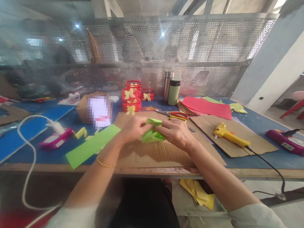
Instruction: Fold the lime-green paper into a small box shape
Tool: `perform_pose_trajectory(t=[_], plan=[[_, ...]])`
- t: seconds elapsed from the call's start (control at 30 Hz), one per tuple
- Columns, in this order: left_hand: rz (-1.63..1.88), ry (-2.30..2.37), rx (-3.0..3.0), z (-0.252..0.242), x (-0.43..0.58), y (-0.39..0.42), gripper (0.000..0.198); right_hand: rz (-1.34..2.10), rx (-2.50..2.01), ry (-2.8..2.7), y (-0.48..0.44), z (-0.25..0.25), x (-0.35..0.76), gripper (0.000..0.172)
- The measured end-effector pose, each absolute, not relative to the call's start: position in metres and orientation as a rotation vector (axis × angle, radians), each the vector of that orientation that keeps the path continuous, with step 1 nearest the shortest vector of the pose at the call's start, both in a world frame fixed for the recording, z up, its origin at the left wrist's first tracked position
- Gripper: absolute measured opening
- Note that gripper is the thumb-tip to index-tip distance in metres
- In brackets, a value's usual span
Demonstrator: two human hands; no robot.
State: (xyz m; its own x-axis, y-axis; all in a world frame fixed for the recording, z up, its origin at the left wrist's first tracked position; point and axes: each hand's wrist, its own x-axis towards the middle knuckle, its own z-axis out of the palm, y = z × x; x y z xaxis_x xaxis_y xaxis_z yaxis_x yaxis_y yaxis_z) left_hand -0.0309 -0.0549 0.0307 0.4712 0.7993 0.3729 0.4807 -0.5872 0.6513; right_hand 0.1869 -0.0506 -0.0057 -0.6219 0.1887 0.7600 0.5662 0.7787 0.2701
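Between my two hands is a small folded piece of green paper (153, 136), held just over a brown cardboard sheet (154, 154). My left hand (134, 128) pinches its left side, with the thumb and fingers closed on it. On the other side my right hand (178, 133) grips its right edge with bent fingers. A longer green paper strip (89, 148) lies left of the cardboard, by my left forearm. Behind my right hand rest scissors (176, 115) with red and yellow handles. Parts of the folded paper are covered by my fingers.
A yellow glue gun (231, 136) lies on cardboard at right, its cord running off the front edge. Purple power strips (290, 141) sit on both sides. Red boxes with bows (131, 97), a green tumbler (173, 93) and red paper (207, 107) stand or lie at the back.
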Motion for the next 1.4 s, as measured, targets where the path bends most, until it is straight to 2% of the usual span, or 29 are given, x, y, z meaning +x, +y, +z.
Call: perform_pose_trajectory(t=[0.13,0.37,1.4], plan=[[0.940,1.040,2.195,0.033,-0.033,-0.056,0.027,-0.606,-0.549,-2.213,-0.051,-0.006,0.188,0.033],[1.009,1.079,2.268,0.036,-0.031,-0.060,0.042,-0.684,-0.454,-2.197,-0.057,0.000,0.191,0.031],[1.111,0.978,2.228,0.044,-0.027,-0.074,0.042,-0.719,-0.381,-2.197,-0.063,-0.002,0.194,0.018]])
